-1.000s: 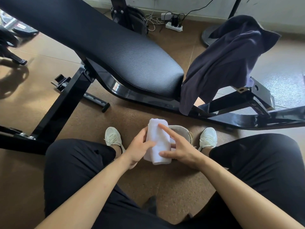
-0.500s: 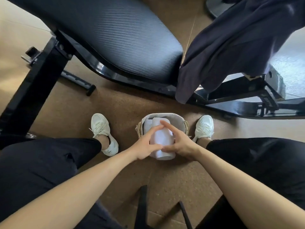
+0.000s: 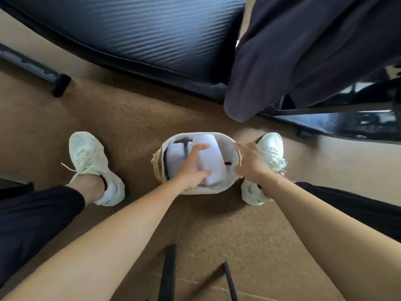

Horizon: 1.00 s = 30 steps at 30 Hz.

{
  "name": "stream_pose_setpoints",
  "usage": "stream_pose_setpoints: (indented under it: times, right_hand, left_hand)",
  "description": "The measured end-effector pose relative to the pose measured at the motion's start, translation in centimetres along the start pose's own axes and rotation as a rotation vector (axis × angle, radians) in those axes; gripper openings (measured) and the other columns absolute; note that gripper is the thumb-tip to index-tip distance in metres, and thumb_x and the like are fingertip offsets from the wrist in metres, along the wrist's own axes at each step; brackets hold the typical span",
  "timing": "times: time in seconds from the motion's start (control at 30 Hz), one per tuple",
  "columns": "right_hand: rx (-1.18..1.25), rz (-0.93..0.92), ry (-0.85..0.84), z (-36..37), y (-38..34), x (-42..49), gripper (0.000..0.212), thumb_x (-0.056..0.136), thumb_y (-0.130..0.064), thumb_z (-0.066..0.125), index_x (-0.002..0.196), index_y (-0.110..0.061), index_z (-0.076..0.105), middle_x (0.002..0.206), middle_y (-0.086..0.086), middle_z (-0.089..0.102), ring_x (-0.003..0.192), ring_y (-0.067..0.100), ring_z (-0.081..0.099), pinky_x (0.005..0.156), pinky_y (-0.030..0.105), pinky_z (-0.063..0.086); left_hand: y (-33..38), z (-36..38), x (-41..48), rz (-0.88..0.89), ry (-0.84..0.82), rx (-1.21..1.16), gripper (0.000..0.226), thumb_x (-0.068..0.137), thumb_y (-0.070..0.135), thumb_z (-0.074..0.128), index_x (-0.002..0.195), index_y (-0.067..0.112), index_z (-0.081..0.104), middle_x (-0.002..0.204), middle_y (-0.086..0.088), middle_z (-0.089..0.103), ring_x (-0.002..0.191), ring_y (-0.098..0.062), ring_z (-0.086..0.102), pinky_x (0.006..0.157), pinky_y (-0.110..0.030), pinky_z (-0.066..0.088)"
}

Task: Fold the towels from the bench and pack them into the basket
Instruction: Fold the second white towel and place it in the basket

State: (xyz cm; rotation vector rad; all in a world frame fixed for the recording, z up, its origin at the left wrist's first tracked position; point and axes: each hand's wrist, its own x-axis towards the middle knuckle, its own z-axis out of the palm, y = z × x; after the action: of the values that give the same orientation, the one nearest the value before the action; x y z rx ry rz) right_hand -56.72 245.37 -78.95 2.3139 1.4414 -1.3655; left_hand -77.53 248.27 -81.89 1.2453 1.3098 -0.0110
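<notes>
Towels [image 3: 213, 168]: 2 white rolls in basket [image 3: 217, 190] | left hand [image 3: 191, 172] grips one | right hand [image 3: 249, 164] at rim, grip unclear

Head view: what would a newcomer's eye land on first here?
The pale basket on the floor between two white shoes, with the left hand gripping a rolled white towel in it and the right hand at its right rim. Above, a dark cloth hangs beside the black bench pad.
</notes>
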Motion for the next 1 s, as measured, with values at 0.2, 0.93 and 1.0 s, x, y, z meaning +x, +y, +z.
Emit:
stream_pose_setpoints:
  times: [0.2, 0.93, 1.0]
  right_hand:
    - [0.005, -0.054, -0.019, 2.0, 3.0, 3.5, 0.055, 0.075, -0.02, 0.071, 0.128, -0.027, 0.056, 0.093, -0.009, 0.062, 0.094, 0.025, 0.061, 0.081, 0.039, 0.05]
    - [-0.123, -0.042, 0.048, 4.7, 3.7, 4.0, 0.088, 0.087, -0.024, 0.074, 0.159, -0.033, 0.024, 0.139, 0.005, 0.035, 0.117, 0.027, 0.053, 0.091, 0.035, 0.048]
    - [-0.125, -0.045, 0.061, 4.8, 3.7, 4.0, 0.087, 0.088, -0.023, 0.074, 0.159, -0.033, 0.024, 0.136, 0.005, 0.036, 0.114, 0.026, 0.054, 0.089, 0.034, 0.048]
  left_hand:
    - [-1.2, 3.7, 5.4, 0.059, -0.046, -0.026, 0.078, 0.087, -0.001, 0.071, 0.151, 0.023, 0.034, 0.126, 0.001, 0.056, 0.111, -0.017, 0.06, 0.078, -0.007, 0.047]
    - [-6.9, 6.2, 7.1, 0.271, 0.383, 0.973, 0.093, 0.071, 0.063, 0.078, 0.15, 0.043, 0.034, 0.14, -0.01, 0.042, 0.113, -0.031, 0.049, 0.088, -0.043, 0.049]
    - [-7.2, 5.8, 7.5, 0.288, 0.406, 1.031, 0.096, 0.069, 0.071, 0.074, 0.151, 0.043, 0.035, 0.148, -0.009, 0.04, 0.122, -0.033, 0.042, 0.093, -0.047, 0.047]
